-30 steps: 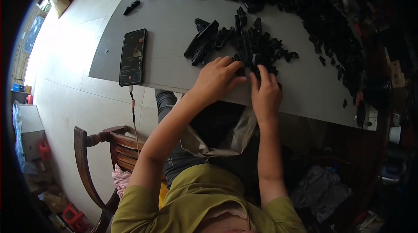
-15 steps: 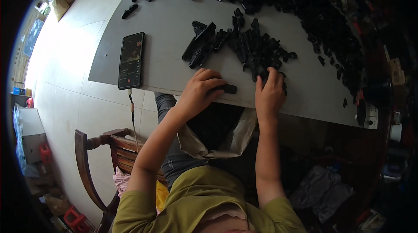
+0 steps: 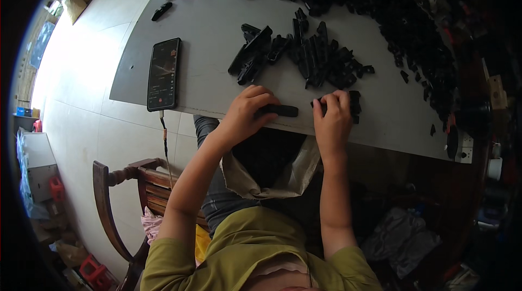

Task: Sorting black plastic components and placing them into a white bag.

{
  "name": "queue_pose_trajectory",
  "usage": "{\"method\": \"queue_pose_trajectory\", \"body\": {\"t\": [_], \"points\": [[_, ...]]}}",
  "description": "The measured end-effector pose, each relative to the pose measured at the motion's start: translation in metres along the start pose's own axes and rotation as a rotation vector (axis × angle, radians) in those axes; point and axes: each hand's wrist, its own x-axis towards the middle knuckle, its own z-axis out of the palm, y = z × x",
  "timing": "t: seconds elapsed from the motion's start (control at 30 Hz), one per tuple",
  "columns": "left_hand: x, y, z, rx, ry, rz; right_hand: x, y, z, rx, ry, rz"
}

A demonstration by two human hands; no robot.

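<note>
Near the table's front edge, my left hand (image 3: 250, 109) is closed around a black oblong plastic piece (image 3: 286, 110), whose rounded end points right. My right hand (image 3: 334, 114) pinches a small black plastic piece (image 3: 317, 105) between thumb and fingers, mostly covered by them. Another black part (image 3: 355, 107) shows just right of those fingers; whether it is held I cannot tell. Beyond both hands lies a loose pile of black plastic parts (image 3: 321, 57), with several longer parts (image 3: 251, 52) to its left.
A phone (image 3: 164, 73) with a cable lies at the left on the grey table (image 3: 206, 19). Heaps of black parts (image 3: 418, 52) cover the far and right sides. Below the table edge, an open sack (image 3: 296, 179) rests at my lap. A wooden chair (image 3: 111, 209) stands left.
My right hand has drawn back from the pile toward the table edge and slightly left, bringing a small black piece with it. The left hand has barely moved.
</note>
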Motion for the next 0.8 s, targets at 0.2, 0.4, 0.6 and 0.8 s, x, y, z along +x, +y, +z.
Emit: {"method": "queue_pose_trajectory", "body": {"t": [0.2,0.4,0.6,0.8], "points": [[-0.004,-0.001,-0.001,0.018,0.017,-0.024,-0.012,0.011,0.001,0.184,-0.014,-0.025],[-0.004,-0.008,0.005,-0.007,0.003,0.043,-0.012,0.012,-0.009,0.130,-0.091,-0.199],[-0.005,-0.010,0.008,-0.013,0.028,0.048,-0.017,0.014,0.001,0.466,0.109,-0.011],[-0.004,-0.010,0.007,-0.016,0.035,0.061,-0.019,0.018,-0.007,1.373,0.016,0.480]]}}
